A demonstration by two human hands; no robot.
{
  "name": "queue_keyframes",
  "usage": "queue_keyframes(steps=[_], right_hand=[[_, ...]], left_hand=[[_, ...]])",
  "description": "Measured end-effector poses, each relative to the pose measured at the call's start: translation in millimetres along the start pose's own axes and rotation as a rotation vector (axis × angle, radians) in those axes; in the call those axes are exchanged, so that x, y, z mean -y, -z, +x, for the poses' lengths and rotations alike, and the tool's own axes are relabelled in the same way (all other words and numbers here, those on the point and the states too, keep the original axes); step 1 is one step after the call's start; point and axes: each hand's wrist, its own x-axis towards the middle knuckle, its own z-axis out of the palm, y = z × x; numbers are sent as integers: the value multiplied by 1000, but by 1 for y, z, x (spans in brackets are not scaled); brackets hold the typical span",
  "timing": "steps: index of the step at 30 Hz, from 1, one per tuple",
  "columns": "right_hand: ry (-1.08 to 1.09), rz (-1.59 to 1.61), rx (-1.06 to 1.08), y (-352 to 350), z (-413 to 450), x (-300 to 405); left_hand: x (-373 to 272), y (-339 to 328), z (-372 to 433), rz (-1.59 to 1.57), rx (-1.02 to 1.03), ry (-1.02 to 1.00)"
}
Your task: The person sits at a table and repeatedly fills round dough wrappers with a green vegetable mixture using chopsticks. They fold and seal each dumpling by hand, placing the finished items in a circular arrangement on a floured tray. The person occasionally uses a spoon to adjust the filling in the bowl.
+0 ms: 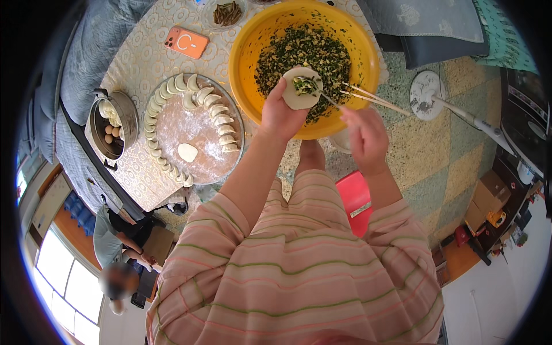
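On my left hand (282, 113) lies a round dumpling wrapper (297, 101), held over the near side of a big yellow basin (243, 82). Chopped green filling (303, 86) sits in the wrapper's middle. My right hand (366, 136) grips a metal spoon (330, 99), its bowl touching that filling. More green and brown filling (302, 47) covers the basin's bottom. To the left, a floured round board (189, 133) carries folded dumplings (212, 101) around its edge. One flat wrapper (187, 152) rests on the board.
Wooden chopsticks (379, 100) lean over the basin's right rim. An orange phone (186, 42) lies beyond the board. A metal pot (129, 125) with eggs and dough stands at left. A red stool (355, 202) is by my right side. Another person (114, 241) sits at lower left.
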Motion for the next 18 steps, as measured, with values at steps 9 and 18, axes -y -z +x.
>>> queue_keyframes(steps=[9, 18], right_hand=[[233, -58, -56, 3, -5, 7], [-231, 247, -260, 7, -13, 7]], left_hand=[[-11, -17, -1, 16, 101, 14], [-18, -7, -7, 5, 99, -26]])
